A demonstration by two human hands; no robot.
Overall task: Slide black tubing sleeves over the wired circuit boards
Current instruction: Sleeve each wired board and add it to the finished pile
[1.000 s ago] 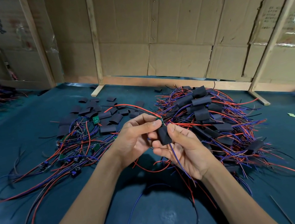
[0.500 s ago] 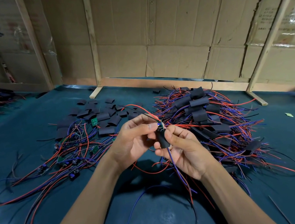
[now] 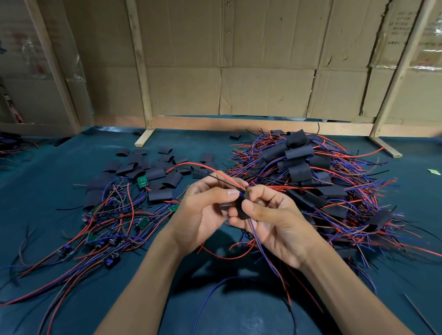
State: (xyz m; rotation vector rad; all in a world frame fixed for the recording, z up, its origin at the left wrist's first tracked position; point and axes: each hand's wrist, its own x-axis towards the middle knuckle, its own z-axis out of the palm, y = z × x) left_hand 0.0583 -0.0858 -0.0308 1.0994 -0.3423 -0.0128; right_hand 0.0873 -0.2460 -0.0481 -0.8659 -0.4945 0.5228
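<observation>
Head view | my left hand (image 3: 206,212) and right hand (image 3: 272,217) pinch one sleeve (image 3: 241,207) over a board | sleeved pile (image 3: 298,162) right | bare boards (image 3: 114,222) and loose sleeves (image 3: 155,173) remain left on tabletop (image 3: 235,321).

Backdrop from 9 to 3 o'clock: flattened cardboard sheets (image 3: 268,47), creased and torn at seams, faint print at upper left and far right. Pale wooden battens (image 3: 138,54) stand upright against it; a slanted one (image 3: 408,50) leans at 2 o'clock. A wooden base rail (image 3: 236,124) runs along the bottom. Work surface (image 3: 237,329): dark teal matting, glossy, catching light at 6 o'clock.
</observation>
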